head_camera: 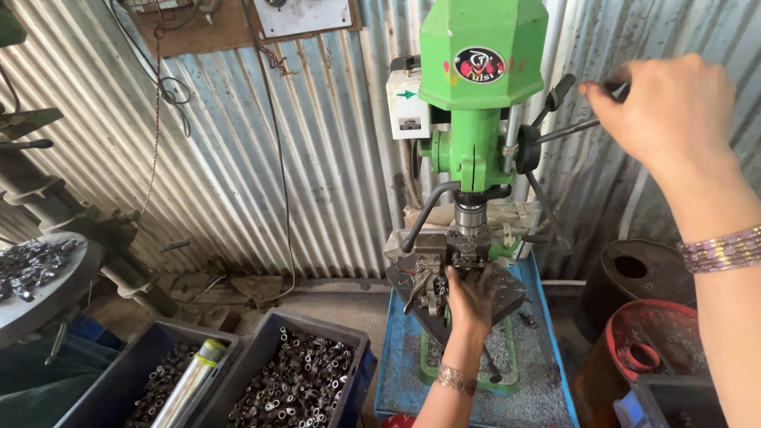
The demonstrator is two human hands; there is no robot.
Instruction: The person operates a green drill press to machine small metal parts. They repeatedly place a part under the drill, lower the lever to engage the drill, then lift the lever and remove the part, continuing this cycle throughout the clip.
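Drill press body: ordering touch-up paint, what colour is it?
Bright green drill press body, shown clearly in the head view.

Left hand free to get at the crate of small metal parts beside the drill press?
Probably yes. The left hand rests on the drill table, and the open crate of metal parts sits just to its left, lower down, with nothing between. The right hand grips the feed handle.

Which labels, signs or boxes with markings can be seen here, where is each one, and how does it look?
Round sticker: front of the green drill press head, black oval with red and white shapes.
Switch box: left side of the drill head, white, with a green arrow mark and a small dark label below.
White board: top of the corrugated wall, rectangular, on brown backing, cut off by the frame.
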